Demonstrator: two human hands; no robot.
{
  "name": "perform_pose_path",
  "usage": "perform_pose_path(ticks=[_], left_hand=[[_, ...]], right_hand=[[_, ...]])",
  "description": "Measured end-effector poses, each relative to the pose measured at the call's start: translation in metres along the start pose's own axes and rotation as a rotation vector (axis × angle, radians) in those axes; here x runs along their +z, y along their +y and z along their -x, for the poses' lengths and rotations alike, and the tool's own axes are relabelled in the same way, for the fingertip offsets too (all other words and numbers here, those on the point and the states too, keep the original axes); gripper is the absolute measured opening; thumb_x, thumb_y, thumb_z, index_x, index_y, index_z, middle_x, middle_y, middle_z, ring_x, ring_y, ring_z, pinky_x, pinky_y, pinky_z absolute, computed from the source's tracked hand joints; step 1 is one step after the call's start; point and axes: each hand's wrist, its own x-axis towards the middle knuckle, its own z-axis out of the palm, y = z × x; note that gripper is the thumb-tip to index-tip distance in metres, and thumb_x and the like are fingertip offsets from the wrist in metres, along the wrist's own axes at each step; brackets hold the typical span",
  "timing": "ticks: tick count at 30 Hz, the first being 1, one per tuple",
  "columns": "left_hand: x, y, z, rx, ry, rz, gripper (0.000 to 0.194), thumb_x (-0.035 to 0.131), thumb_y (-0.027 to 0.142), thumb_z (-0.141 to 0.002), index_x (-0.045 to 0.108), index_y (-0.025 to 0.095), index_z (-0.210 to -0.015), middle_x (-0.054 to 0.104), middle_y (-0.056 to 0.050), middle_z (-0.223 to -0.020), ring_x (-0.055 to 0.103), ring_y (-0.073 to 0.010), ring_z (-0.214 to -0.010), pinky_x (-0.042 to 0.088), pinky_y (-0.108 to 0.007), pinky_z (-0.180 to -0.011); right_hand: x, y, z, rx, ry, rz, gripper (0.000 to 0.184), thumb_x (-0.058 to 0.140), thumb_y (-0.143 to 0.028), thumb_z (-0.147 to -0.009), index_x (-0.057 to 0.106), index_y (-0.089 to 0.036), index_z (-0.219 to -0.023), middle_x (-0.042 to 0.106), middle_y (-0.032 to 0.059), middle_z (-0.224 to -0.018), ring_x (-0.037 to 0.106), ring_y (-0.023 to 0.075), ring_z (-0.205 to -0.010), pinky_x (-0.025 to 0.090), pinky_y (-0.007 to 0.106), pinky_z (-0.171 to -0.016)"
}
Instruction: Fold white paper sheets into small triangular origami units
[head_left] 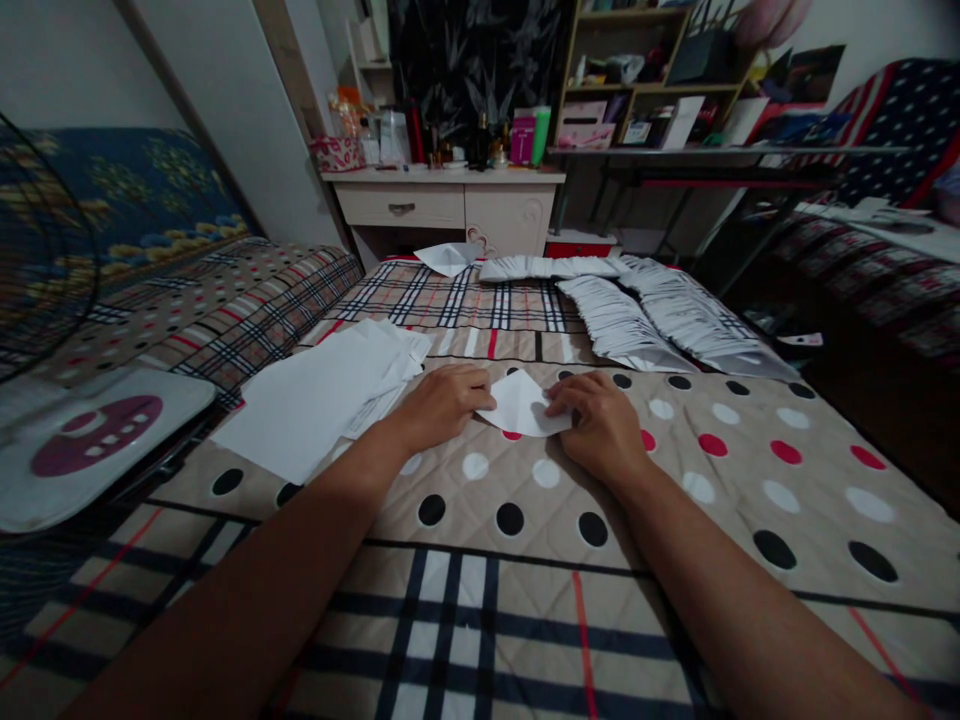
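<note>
A small folded sheet of white paper (519,400) with a pointed top lies between my two hands on the patterned bedspread (480,500). My left hand (448,402) pinches its left corner between thumb and fingers. At the right side, my right hand (596,412) grips the paper, its fingers bent over the edge. A loose pile of flat white sheets (315,400) lies to the left, beside my left forearm. Beyond my right hand, rows of folded white papers (619,320) stand packed closely together.
Another folded paper (448,258) rests at the bed's far edge, near a row of folded papers (547,268). A white dresser (405,207) stands behind the bed. To the left are a white box-like lid (112,430) and part of a fan (45,240).
</note>
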Motion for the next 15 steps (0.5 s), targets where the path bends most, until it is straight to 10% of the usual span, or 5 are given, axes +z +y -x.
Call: perform_pose_path(ticks=[7,15], left_hand=[[-0.003,0.011,-0.002,-0.043,-0.059,0.112,0.036,0.055,0.005,-0.079,0.069,0.021,-0.108,0.065,-0.005,-0.103,0.059,-0.0196,-0.100,0.045,-0.033,-0.088],[0.015,0.009,-0.009,-0.267,0.044,0.487,0.024,0.051,0.027,-0.091,0.074,0.020,-0.093,0.067,-0.005,-0.094,0.061,-0.0175,-0.089,0.045,-0.030,-0.083]], right_hand=[[-0.008,-0.024,0.003,-0.043,-0.090,0.293,0.017,0.059,-0.013,-0.067,0.068,-0.018,-0.081,0.068,0.0083,-0.095,0.053,0.0263,-0.095,0.033,0.039,-0.077],[0.001,-0.002,-0.003,0.232,-0.095,-0.097,0.024,0.051,-0.029,-0.088,0.069,-0.018,-0.077,0.068,0.0054,-0.082,0.059,0.0183,-0.074,0.036,0.030,-0.065]])
